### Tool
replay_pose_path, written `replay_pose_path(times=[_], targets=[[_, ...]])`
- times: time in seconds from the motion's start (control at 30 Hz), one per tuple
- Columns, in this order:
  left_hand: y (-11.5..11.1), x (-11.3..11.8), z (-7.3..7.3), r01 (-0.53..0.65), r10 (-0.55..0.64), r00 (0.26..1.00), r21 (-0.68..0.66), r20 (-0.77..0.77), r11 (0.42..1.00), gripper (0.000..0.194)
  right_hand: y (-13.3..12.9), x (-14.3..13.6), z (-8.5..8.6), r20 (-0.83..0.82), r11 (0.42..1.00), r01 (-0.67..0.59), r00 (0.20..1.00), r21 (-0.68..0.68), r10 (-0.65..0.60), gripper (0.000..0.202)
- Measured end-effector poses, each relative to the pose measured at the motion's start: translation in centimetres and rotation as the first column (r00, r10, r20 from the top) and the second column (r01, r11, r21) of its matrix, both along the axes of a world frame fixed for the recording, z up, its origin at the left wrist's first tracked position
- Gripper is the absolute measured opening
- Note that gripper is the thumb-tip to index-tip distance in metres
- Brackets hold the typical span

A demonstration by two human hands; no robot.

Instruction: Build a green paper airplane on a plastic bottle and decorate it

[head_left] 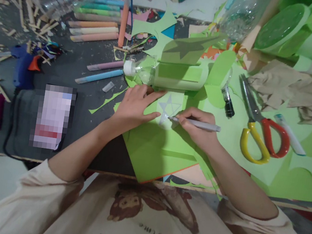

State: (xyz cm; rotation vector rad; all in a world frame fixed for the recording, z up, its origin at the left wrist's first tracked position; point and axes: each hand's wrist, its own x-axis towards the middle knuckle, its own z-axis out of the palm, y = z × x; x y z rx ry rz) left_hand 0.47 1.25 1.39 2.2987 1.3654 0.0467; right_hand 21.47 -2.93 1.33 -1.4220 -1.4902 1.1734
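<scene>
A star outline (pixel 169 107), partly filled in with grey, is drawn on a small pale green paper (pixel 180 98) lying on larger green sheets (pixel 150 159). My right hand (pixel 197 126) grips a grey marker (pixel 205 125), its tip touching the star's lower part. Spread over the paper's left side, my left hand (pixel 137 104) has its fingers apart and holds nothing; its thumb rests near the star. Just beyond both hands lies a clear bottle with a white cap (pixel 128 68), wrapped in green paper (pixel 179 75).
Red and yellow scissors (pixel 255 121), a black marker cap (pixel 228 102) and crumpled brown paper (pixel 290 89) lie right. Coloured markers (pixel 95 31), a blue glue gun (pixel 23 67), a blurred phone (pixel 53 116) and wooden sticks (pixel 28 10) are left. Green containers (pixel 307 33) stand back right.
</scene>
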Motion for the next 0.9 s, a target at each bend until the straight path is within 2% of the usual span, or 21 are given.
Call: replay_pose_path(times=[0.17,0.33,0.43,0.57,0.9], targets=[[0.0,0.0,0.0,0.000,0.000,1.000,-0.006,-0.002,1.000,0.059,0.0,0.0,0.1,0.000,1.000,0.022,1.000,0.005,-0.022,0.012],[0.0,0.0,-0.1,-0.001,0.001,1.000,-0.006,-0.007,1.000,0.060,0.7,0.7,0.1,-0.060,0.994,0.103,0.993,-0.038,-0.105,0.009],[0.0,0.0,0.0,-0.001,0.001,1.000,-0.004,0.001,1.000,0.060,1.0,1.2,0.0,-0.088,0.996,0.064,0.994,-0.064,-0.069,0.010],[-0.1,0.0,0.1,-0.008,0.008,1.000,-0.010,0.002,1.000,0.060,1.0,1.3,-0.2,-0.021,1.000,0.009,1.000,-0.015,-0.009,0.025],[-0.1,-0.2,-0.3,-0.009,0.008,1.000,0.008,0.013,1.000,0.059,1.0,1.1,-0.1,0.016,1.000,-0.005,1.000,-0.014,0.005,0.029]])
